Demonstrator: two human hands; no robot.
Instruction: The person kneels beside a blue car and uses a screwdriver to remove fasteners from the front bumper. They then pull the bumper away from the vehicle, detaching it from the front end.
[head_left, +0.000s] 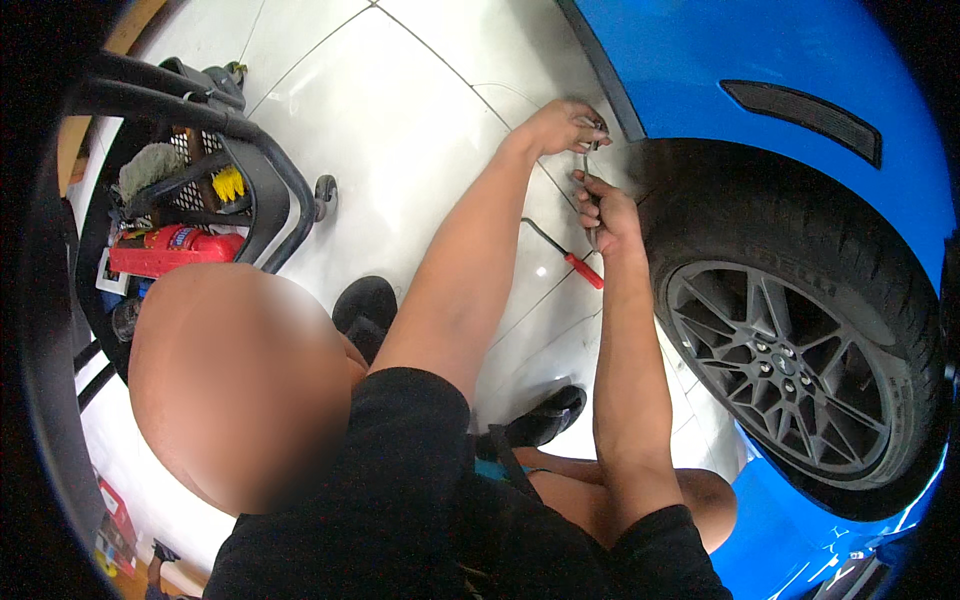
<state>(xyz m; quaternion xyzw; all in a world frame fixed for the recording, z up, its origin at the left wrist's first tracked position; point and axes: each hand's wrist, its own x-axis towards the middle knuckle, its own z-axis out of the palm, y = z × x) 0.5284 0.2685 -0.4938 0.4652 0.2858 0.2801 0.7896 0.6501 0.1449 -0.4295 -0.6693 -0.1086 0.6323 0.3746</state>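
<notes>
My left hand is beside the lower edge of a blue car panel, just ahead of the front tyre. Its fingers are pinched together, and what they hold is too small and dark to make out. Just below it, my right hand is closed around a slim grey metal tool, whose upper end reaches up to the left fingertips. A tool with a red handle and a bent dark shaft lies on the floor left of my right forearm.
To the right stands the black tyre with its grey spoked wheel. A black wheeled cart on the left carries a red container, a yellow-bristled brush and a grey fluffy pad. The floor is pale tile.
</notes>
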